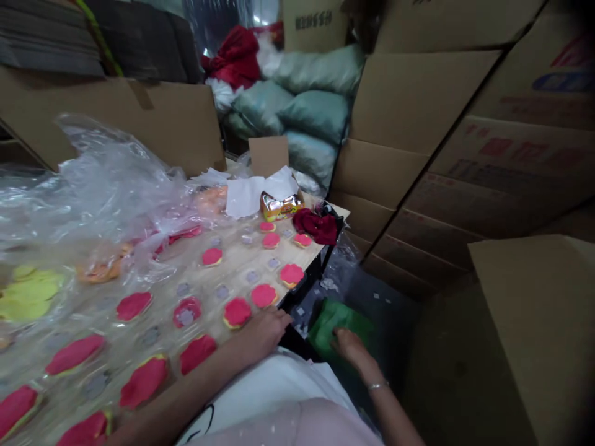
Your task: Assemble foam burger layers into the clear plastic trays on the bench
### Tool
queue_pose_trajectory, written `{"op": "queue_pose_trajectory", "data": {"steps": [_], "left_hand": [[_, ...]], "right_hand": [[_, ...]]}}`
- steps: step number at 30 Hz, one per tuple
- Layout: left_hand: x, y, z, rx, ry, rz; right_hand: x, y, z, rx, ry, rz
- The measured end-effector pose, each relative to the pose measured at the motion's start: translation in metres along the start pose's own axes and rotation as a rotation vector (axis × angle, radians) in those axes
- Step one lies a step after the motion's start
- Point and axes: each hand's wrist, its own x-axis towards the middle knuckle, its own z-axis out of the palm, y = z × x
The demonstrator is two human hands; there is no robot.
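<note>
My left hand (268,327) rests at the table's near right edge, its fingers loosely bent and nothing seen in them. Close beside it lie flower-shaped pink-red pieces (237,312) with yellow rims underneath, spread in rows over the table (242,248). Among them are small grey discs (150,336) in clear plastic, and one grey disc sits on a pink-red piece (186,313). Down past the table edge, my right hand (352,347) has its fingers curled at a green plastic thing (330,322), which looks like a bag. The fingertips are partly hidden.
Crumpled clear plastic (111,192) and yellow pieces (30,291) cover the left of the table. A shiny printed box (281,207) and dark red cloth (316,225) lie at the far corner. Stacked cartons (418,105) stand right; an open carton (539,322) is nearer; full sacks (316,114) are behind.
</note>
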Motion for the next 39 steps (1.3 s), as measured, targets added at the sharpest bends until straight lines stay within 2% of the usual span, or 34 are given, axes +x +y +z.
{"op": "queue_pose_trajectory", "data": {"steps": [2,5,8,13,15,17,21,29,35,39], "left_hand": [[0.008,-0.003,0.005,0.133,0.0,0.087],[0.02,-0.009,0.015,0.32,-0.001,0.088],[0.026,-0.012,0.026,0.389,0.013,0.053],[0.03,-0.015,0.043,0.475,0.029,0.128],[0.034,-0.019,0.05,0.516,0.02,0.155],[0.04,-0.025,0.057,0.558,0.015,0.166],[0.047,-0.032,0.068,0.624,0.033,0.145],[0.052,-0.04,0.077,0.589,0.06,0.181],[0.056,-0.046,0.08,0.531,0.07,0.201],[0.055,-0.043,0.076,0.52,0.051,0.195]], "right_hand": [[-0.002,-0.006,-0.002,0.034,0.03,0.005],[0.001,-0.023,-0.011,0.134,0.117,-0.01],[0.018,-0.056,-0.025,0.281,0.201,-0.089],[0.058,-0.121,-0.042,0.506,0.232,-0.246],[0.066,-0.135,-0.045,0.548,0.242,-0.259],[0.066,-0.139,-0.047,0.568,0.257,-0.262],[0.05,-0.124,-0.049,0.591,0.292,-0.264],[0.018,-0.071,-0.059,0.696,0.399,-0.186],[-0.004,-0.036,-0.041,0.748,0.407,-0.121],[-0.003,-0.017,-0.031,0.754,0.38,-0.098]]}}
